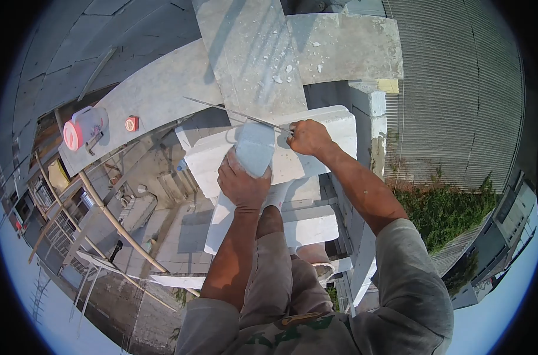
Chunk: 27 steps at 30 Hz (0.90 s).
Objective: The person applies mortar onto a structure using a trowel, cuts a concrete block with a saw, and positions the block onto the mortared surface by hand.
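My right hand (pixel 309 137) is closed round the handle end of a long thin hand saw (pixel 221 107). The blade slants up to the left across the far end of a small grey-white lightweight block (pixel 255 148). My left hand (pixel 243 183) grips the near end of that block, its fingers bent round the side. Under the small block lie larger white lightweight blocks (pixel 331 131). Another white block (pixel 310 226) is lower, beside my leg. The saw's handle is mostly hidden in my right fist.
Crossed boards (pixel 245 53) with white crumbs lie ahead. On the left board stand a jug with a pink lid (pixel 74 135), a hammer (pixel 93 144) and a red tape measure (pixel 132 123). Bamboo poles (pixel 112 216) frame a drop at left; a corrugated roof (pixel 452 89) is at right.
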Tool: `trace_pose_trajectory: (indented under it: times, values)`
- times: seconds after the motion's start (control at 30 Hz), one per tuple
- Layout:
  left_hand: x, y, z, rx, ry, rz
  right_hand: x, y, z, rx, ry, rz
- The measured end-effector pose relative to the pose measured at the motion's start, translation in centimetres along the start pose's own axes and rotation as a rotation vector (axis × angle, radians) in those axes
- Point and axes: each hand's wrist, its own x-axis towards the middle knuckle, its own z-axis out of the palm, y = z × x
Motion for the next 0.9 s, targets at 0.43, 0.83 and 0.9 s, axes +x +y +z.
trace_pose_trajectory:
  times: [0.43, 0.83, 0.9]
  values:
    - [-0.3, -0.1, 0.3, 0.051, -0.031, -0.044, -9.2, 2.0, -3.2, 0.121, 0.071, 0.171]
    - [-0.2, 0.2, -0.4, 0.094, -0.045, -0.054, -15.5, -1.4, -5.9, 0.1, 0.01, 0.08]
    - [-0.2, -0.1, -0.2, 0.087, -0.056, -0.049, -16.2, -1.7, -6.9, 0.077, -0.032, 0.115]
